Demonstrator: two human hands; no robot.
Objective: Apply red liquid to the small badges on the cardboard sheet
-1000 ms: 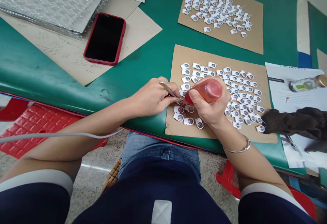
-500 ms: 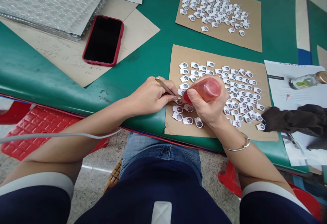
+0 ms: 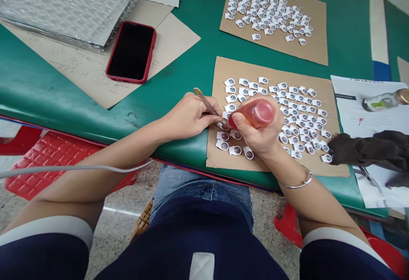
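Note:
Tweezers (image 3: 206, 101) are pinched in my left hand (image 3: 193, 116), their tips at the left side of the near cardboard sheet (image 3: 239, 163). My right hand (image 3: 263, 133) is wrapped round a red squeeze bottle (image 3: 258, 113), tilted with its nozzle end towards the tweezer tips. Both tools meet at one small white piece (image 3: 223, 126) with a dark round print, partly hidden by the fingers. Several similar white pieces lie in rough rows on the same cardboard, around and beyond my right hand.
A second cardboard sheet (image 3: 275, 44) with more white pieces lies further back. A red-cased phone (image 3: 131, 52) and bubble wrap (image 3: 64, 7) are at the left. A small glass bottle (image 3: 383, 101), printed paper (image 3: 348, 101) and dark cloth (image 3: 367, 150) are at the right.
My left hand has shifted slightly and the tweezers' rear end stands a little higher. The red bottle has moved slightly left, still in my right hand.

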